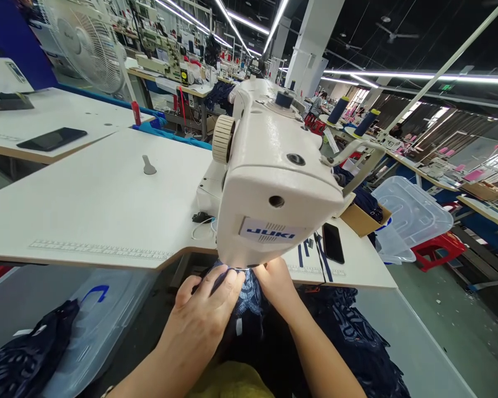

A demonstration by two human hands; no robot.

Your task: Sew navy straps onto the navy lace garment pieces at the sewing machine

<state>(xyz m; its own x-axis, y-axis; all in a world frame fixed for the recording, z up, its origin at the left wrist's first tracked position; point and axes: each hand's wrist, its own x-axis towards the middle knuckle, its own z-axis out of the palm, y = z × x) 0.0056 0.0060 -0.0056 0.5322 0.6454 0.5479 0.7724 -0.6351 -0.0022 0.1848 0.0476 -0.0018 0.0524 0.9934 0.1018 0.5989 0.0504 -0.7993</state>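
A white JUKI sewing machine [269,166] stands on a white table [99,204] straight ahead. Dark blue patterned fabric [249,301] runs from under the machine's head down toward me. My left hand [205,312] lies on the fabric with its fingers curled over it just below the machine head. My right hand [278,284] pinches the same fabric at the lit spot under the head, its fingertips hidden by the machine. More of the fabric [357,342] spreads to the right over my lap.
A black phone [332,242] lies on the table right of the machine. A clear plastic bin [87,326] with dark fabric sits lower left, another clear bin [410,213] and a red stool [440,249] at right. A fan [91,44] and a second table [45,119] stand behind.
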